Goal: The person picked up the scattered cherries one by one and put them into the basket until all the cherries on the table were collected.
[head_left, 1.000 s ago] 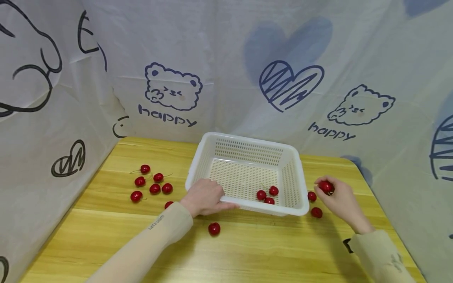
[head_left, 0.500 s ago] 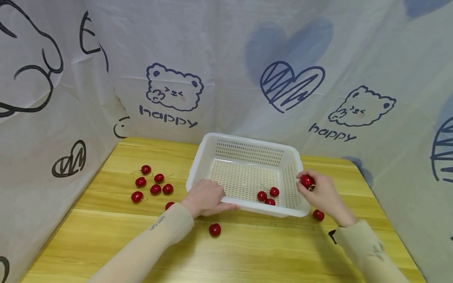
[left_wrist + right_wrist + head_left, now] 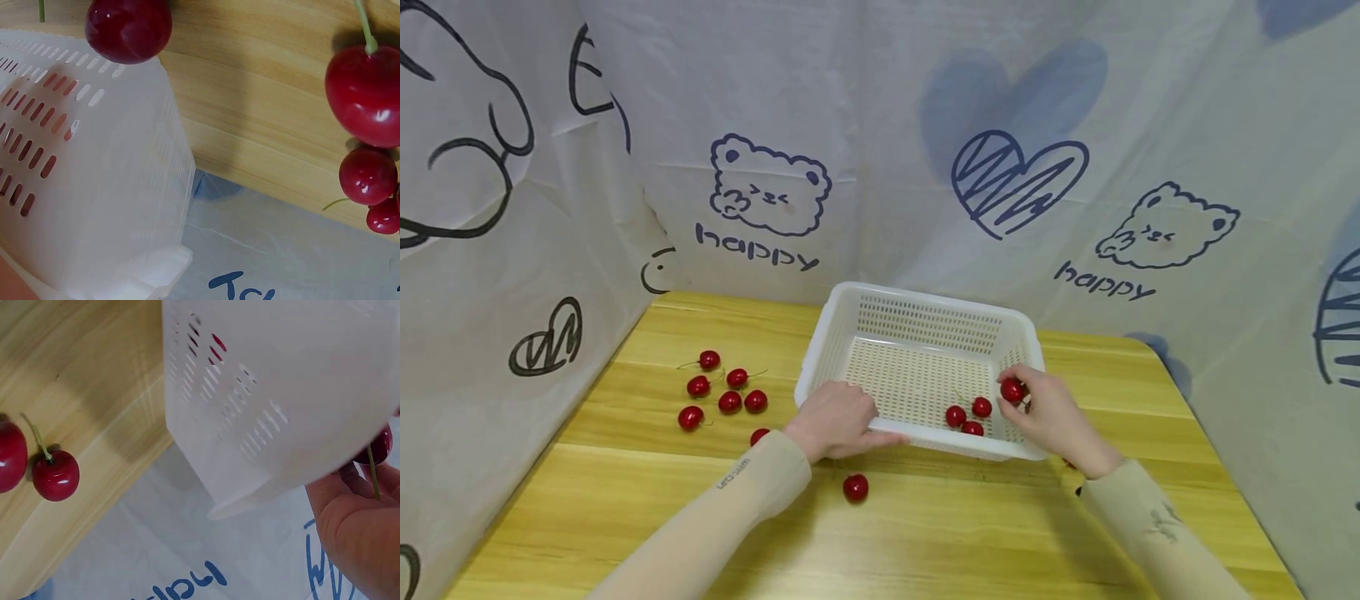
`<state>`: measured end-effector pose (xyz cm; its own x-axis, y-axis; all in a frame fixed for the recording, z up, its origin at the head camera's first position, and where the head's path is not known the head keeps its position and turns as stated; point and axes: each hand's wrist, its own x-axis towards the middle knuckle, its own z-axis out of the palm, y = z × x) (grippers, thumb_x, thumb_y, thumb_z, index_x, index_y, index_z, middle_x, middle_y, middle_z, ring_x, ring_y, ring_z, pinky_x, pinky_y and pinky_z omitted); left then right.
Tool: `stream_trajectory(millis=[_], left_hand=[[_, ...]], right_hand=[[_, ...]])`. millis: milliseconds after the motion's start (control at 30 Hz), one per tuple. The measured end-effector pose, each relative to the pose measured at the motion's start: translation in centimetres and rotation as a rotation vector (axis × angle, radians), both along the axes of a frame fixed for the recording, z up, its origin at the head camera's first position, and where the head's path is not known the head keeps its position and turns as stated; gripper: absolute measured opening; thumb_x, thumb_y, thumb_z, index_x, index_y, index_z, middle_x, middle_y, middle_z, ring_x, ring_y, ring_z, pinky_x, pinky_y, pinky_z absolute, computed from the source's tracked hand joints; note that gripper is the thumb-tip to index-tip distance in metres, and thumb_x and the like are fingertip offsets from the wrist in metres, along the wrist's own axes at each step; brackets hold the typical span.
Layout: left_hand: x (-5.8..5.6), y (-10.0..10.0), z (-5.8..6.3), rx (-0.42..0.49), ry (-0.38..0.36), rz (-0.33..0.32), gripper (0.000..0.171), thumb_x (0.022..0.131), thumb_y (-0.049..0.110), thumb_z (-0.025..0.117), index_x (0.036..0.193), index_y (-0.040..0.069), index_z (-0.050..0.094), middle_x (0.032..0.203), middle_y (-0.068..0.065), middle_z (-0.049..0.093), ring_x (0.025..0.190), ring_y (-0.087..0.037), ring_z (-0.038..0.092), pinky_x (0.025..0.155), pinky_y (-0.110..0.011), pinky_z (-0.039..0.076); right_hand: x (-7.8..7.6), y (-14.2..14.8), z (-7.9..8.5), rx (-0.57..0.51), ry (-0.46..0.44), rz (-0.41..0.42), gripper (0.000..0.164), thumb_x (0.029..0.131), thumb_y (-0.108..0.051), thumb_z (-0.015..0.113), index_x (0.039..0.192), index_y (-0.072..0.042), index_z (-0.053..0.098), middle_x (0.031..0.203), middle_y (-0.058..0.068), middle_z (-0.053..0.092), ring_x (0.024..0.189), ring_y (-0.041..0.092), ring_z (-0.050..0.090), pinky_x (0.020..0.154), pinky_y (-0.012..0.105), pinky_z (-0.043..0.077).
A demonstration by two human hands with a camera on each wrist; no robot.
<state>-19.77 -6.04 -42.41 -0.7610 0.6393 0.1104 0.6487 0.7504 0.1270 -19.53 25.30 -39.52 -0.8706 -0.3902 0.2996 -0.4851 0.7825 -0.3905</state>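
A white slotted plastic basket [image 3: 895, 371] stands on the wooden table. My left hand [image 3: 835, 417] grips its front rim near the left corner, fingers over the edge and thumb along the rim. Inside, three red cherries [image 3: 955, 416] lie near the front right. Over the basket's right side, my right hand [image 3: 1058, 423] pinches a stemmed cherry [image 3: 1012, 390] between thumb and fingers. In the right wrist view the thumb side of that hand [image 3: 362, 534] shows beside the held cherry [image 3: 378, 447], past the basket wall [image 3: 300, 394].
Several loose cherries [image 3: 729, 402] lie left of the basket. One cherry [image 3: 855, 487] sits in front of it, and another [image 3: 759, 436] is partly behind the left forearm. In the right wrist view, two cherries [image 3: 56, 475] lie right of the basket. Printed cloth [image 3: 895, 200] hangs behind the table.
My right hand has carried the cherry leftward from the table's right side, over the basket's right rim. The left hand has stayed on the front rim, and the basket has not visibly moved.
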Motion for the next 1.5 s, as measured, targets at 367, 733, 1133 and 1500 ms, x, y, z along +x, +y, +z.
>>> stream_trajectory(millis=[367, 733, 1133, 1500], left_hand=[[0.0, 0.1, 0.1, 0.003, -0.003, -0.002, 0.063, 0.083, 0.078, 0.036, 0.052, 0.023, 0.046, 0.043, 0.008, 0.038, 0.041, -0.008, 0.035, 0.044, -0.023, 0.037], [0.0, 0.0, 0.1, 0.003, 0.007, -0.003, 0.064, 0.082, 0.078, 0.035, 0.053, 0.023, 0.046, 0.043, 0.008, 0.037, 0.041, -0.008, 0.034, 0.042, -0.023, 0.037], [0.0, 0.1, 0.2, -0.005, -0.005, 0.007, 0.065, 0.082, 0.078, 0.035, 0.051, 0.022, 0.045, 0.043, 0.008, 0.037, 0.041, -0.008, 0.034, 0.043, -0.024, 0.036], [0.0, 0.1, 0.1, 0.003, -0.014, 0.003, 0.065, 0.082, 0.079, 0.033, 0.054, 0.023, 0.05, 0.043, 0.008, 0.037, 0.041, -0.007, 0.033, 0.042, -0.023, 0.036]], right_hand=[[-0.2, -0.1, -1.1, 0.037, -0.003, 0.022, 0.034, 0.077, -0.008, 0.072, 0.107, -0.001, 0.059, 0.096, 0.008, 0.063, 0.081, 0.019, 0.059, 0.072, 0.041, 0.053], [-0.2, -0.2, -1.1, 0.074, 0.004, 0.007, 0.035, 0.076, -0.009, 0.073, 0.108, 0.0, 0.059, 0.098, 0.008, 0.062, 0.084, 0.021, 0.06, 0.074, 0.04, 0.053], [-0.2, 0.0, -1.3, 0.06, 0.019, 0.005, 0.028, 0.078, -0.01, 0.071, 0.103, -0.004, 0.06, 0.1, 0.01, 0.062, 0.088, 0.027, 0.06, 0.074, 0.042, 0.052], [0.1, 0.2, -1.6, 0.035, 0.036, 0.005, 0.026, 0.077, -0.007, 0.07, 0.101, -0.004, 0.062, 0.099, 0.01, 0.062, 0.089, 0.027, 0.059, 0.077, 0.044, 0.051]])
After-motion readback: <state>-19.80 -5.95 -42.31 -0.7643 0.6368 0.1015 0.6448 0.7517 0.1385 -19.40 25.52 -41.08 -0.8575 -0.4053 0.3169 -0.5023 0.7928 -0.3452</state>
